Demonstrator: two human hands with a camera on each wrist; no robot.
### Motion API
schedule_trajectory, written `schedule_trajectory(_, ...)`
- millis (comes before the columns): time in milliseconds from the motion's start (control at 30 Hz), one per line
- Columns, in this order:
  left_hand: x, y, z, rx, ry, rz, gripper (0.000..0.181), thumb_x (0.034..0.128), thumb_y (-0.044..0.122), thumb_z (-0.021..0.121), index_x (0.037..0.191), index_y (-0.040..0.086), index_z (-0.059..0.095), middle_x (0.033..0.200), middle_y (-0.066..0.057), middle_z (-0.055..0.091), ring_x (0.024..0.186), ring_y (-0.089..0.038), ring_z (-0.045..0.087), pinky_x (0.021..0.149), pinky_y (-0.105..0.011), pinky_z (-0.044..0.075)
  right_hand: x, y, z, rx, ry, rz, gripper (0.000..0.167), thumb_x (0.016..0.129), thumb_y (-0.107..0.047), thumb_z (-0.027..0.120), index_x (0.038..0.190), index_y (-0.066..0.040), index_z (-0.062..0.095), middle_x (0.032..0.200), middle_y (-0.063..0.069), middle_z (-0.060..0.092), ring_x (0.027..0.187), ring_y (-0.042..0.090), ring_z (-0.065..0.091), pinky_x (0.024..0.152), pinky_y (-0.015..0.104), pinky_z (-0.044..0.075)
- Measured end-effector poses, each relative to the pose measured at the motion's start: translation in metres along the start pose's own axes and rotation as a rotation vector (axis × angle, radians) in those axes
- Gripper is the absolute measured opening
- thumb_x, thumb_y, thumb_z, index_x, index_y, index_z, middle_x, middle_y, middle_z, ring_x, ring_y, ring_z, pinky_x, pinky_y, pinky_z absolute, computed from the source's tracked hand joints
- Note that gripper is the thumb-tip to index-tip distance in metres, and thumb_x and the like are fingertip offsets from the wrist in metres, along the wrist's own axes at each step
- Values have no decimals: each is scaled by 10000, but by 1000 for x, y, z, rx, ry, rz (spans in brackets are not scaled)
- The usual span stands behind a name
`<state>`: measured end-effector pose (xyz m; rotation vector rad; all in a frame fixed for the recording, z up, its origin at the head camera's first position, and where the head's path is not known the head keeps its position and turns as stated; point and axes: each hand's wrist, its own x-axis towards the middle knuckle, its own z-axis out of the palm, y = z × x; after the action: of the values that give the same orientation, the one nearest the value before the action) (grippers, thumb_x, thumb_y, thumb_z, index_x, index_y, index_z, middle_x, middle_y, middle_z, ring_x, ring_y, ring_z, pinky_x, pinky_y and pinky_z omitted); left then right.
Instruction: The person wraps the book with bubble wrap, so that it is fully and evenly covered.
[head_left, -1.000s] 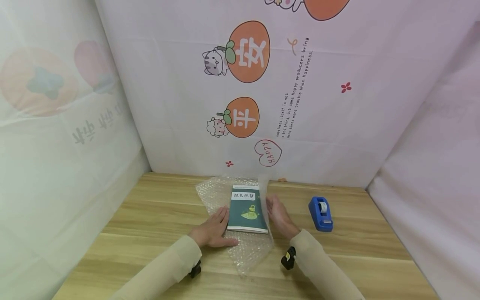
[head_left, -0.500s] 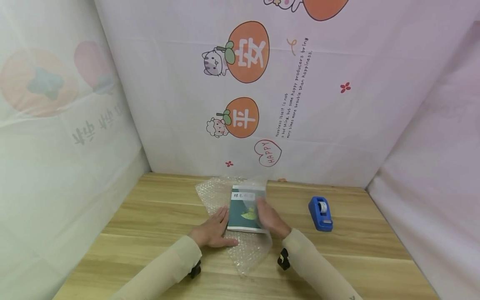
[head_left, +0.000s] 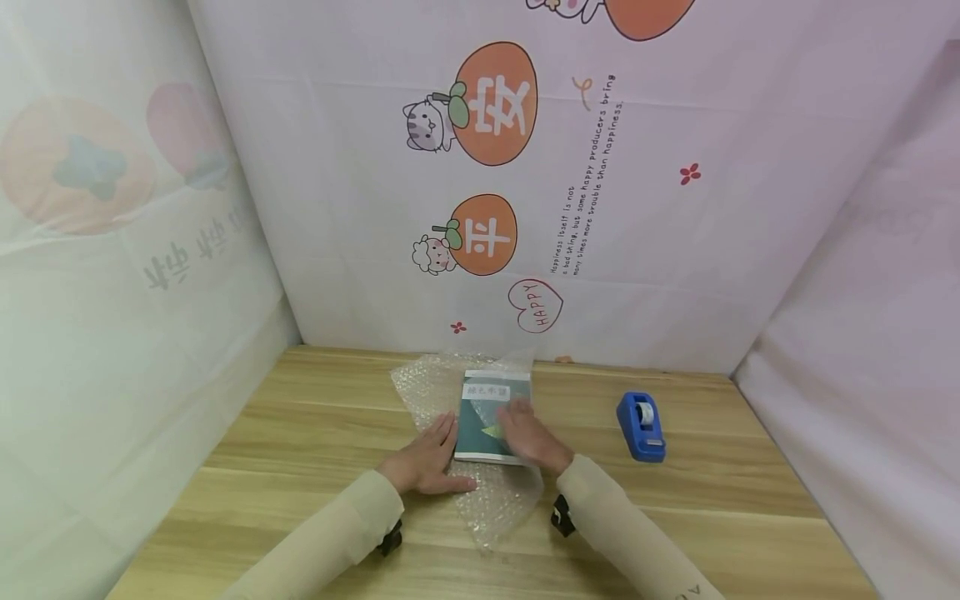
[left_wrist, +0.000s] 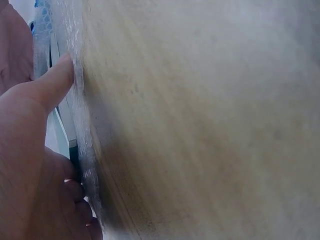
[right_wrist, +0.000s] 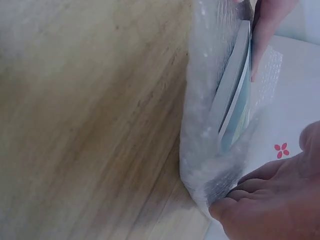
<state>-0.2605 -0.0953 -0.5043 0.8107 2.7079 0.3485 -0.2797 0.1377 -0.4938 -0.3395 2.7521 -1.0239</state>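
From my far-off seat, I saw the near corner of the bubble wrap (head_left: 495, 504) lying loose on the table (head_left: 300, 475), and I judged it could crumple if a sleeve brushed it. The left hand (head_left: 426, 460) had its fingers nearly straight along the book's left side, thumb out wide, holding nothing tight. If that hand let go, I thought the book could slide. The right hand (head_left: 531, 435) had its fingers laid a little bent over the folded flap, pressing it on the book (head_left: 472, 437), with no grip around anything that I could see. The book sat on the wrap between both hands. If the right hand lifted, the springy flap could pop up, since I saw no tape on it. The blue tape dispenser (head_left: 642, 427) stood off to the right, so fetching tape could free one side.
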Motion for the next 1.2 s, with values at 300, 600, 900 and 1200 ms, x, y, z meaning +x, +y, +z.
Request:
schedule_trajectory(300,-2,2,-4,3,-1,7,1103,982,647,622,1638,-117,172,1754,-292,91,1657,-412,99,1354,-512,197,0,-4,6,-149,-43,0,692,1158,-318,236,1577,227,160,1703,407,52,1635,499,27,1353,579,97)
schedule_trajectory(600,1,-2,-2,8,2,30,1112,984,670,596,1629,-134,177,1745,-314,97,1652,-433,100,1352,-521,199,-1,-3,10,-355,-130,12,786,1144,-399,354,1619,171,97,1723,373,9,1640,486,3,1355,564,127)
schedule_trajectory(900,2,-6,-6,-37,-31,44,1094,993,655,596,1643,-108,158,1755,-289,65,1657,-419,85,1353,-511,202,16,25,33,-446,-94,68,907,1111,-571,360,1668,63,27,1753,283,-63,1654,416,-61,1367,531,93)
schedule_trajectory(1200,14,-26,-29,-37,-3,91,768,1109,345,495,1644,-100,170,1754,-287,90,1651,-428,102,1354,-535,168,16,24,40,-498,-74,69,919,1104,-591,356,1670,61,41,1759,279,-48,1657,420,-31,1364,541,118)
